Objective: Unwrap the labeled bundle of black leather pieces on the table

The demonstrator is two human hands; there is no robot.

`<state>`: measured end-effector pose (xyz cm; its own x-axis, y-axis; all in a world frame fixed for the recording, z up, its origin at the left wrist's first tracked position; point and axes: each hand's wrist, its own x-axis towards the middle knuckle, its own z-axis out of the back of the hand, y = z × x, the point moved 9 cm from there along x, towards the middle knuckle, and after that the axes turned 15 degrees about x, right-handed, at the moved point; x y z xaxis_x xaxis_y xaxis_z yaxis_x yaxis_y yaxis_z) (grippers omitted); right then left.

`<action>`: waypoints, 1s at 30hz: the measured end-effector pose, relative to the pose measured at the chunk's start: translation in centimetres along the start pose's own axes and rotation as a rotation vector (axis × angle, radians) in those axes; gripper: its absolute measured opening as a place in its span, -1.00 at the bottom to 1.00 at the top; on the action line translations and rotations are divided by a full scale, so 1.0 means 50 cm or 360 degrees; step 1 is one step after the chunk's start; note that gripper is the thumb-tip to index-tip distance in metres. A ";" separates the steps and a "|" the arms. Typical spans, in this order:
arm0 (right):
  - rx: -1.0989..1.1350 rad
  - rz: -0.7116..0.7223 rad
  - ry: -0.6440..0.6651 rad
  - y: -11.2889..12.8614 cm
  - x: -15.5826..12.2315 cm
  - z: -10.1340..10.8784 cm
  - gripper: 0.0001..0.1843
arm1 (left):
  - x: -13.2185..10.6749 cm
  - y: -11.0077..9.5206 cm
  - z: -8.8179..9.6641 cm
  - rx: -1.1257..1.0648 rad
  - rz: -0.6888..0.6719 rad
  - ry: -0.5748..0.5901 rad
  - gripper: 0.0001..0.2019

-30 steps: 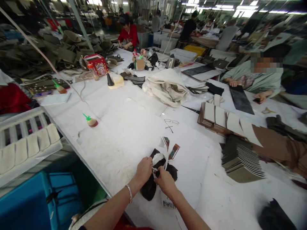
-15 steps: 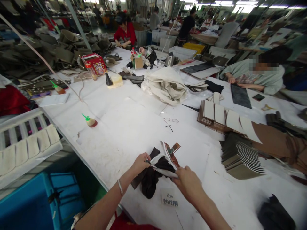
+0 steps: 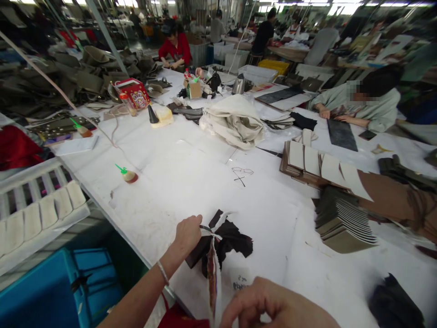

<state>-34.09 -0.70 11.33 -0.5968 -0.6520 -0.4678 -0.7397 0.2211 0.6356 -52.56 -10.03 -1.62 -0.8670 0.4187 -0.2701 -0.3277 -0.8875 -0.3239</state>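
Observation:
My left hand [image 3: 188, 234] is closed in a pinch on the edge of a dark cloth piece [image 3: 235, 239] with white-edged strips, left of where the strips meet. Part of the cloth lies spread on the white table. From that meeting point a brown patterned strip [image 3: 212, 278] with white edges runs taut toward me. At its near end my right hand [image 3: 276, 303] is closed, low in the view with curled fingers; the exact grip is partly hidden. A small label with writing [image 3: 240, 279] lies just beyond my right hand.
Eyeglasses [image 3: 243, 171] lie ahead on the white table [image 3: 164, 177]. A green-tipped glue bottle [image 3: 127, 174] stands left. Stacked brown pieces [image 3: 317, 166] and olive pieces [image 3: 344, 228] are at right. A blue bin [image 3: 37, 291] sits lower left. A co-worker [image 3: 362, 102] works across the table.
My right hand has moved down and toward me, drawing the brown strip from the far side to the near side. My left hand has shifted slightly left.

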 end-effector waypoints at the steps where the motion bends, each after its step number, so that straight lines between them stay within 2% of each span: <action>1: -0.0074 0.0071 0.0014 0.004 0.017 -0.010 -0.64 | 0.002 -0.001 0.026 0.0031 -0.0013 -0.0041 -0.81; 3: -0.0352 0.0251 -0.0236 0.010 0.058 0.022 -0.75 | 0.005 -0.007 0.070 0.0056 -0.0053 -0.0116 -0.80; 5: -0.0656 0.0386 -0.0718 0.007 0.094 0.104 -0.80 | 0.007 -0.018 0.097 0.0023 -0.0109 -0.0147 -0.81; 6: -0.0724 0.0386 -0.0909 -0.006 0.111 0.148 -0.79 | 0.007 -0.024 0.101 -0.0017 -0.0146 -0.0135 -0.81; 9: -0.0866 0.0328 -0.1265 -0.050 0.162 0.258 -0.77 | 0.005 -0.040 0.087 -0.0160 -0.0246 -0.0035 -0.74; 12: -0.1008 0.0258 -0.1363 -0.081 0.207 0.310 -0.74 | 0.004 -0.040 0.078 -0.0191 -0.0240 -0.0003 -0.67; 15: -0.1141 0.0194 -0.1381 -0.098 0.238 0.323 -0.73 | 0.010 -0.026 0.111 -0.0080 -0.0169 -0.0097 -0.77; 17: -0.1209 0.0163 -0.1411 -0.104 0.249 0.328 -0.72 | 0.020 -0.009 0.159 0.0014 -0.0102 -0.0196 -0.84; 20: -0.1275 0.0134 -0.1418 -0.112 0.259 0.340 -0.74 | 0.046 0.027 0.259 0.0250 -0.0024 -0.0428 -0.81; 22: -0.1298 0.0126 -0.1392 -0.117 0.264 0.348 -0.75 | 0.061 0.055 0.332 0.0603 0.0079 -0.0671 -0.73; 24: -0.1306 0.0131 -0.1367 -0.119 0.265 0.355 -0.75 | 0.070 0.082 0.375 0.0902 0.0238 -0.0814 -0.56; 25: -0.1307 0.0138 -0.1363 -0.118 0.263 0.358 -0.75 | 0.073 0.090 0.376 0.0963 0.0278 -0.0817 -0.47; 27: -0.1305 0.0162 -0.1356 -0.115 0.256 0.361 -0.75 | 0.071 0.078 0.341 0.0989 0.0219 -0.0753 -0.36; 28: -0.1302 0.0175 -0.1351 -0.113 0.251 0.362 -0.76 | 0.066 0.058 0.307 0.0965 0.0117 -0.0694 -0.34; 30: -0.1291 0.0206 -0.1342 -0.109 0.240 0.364 -0.78 | 0.046 -0.003 0.214 0.0848 -0.0201 -0.0518 -0.37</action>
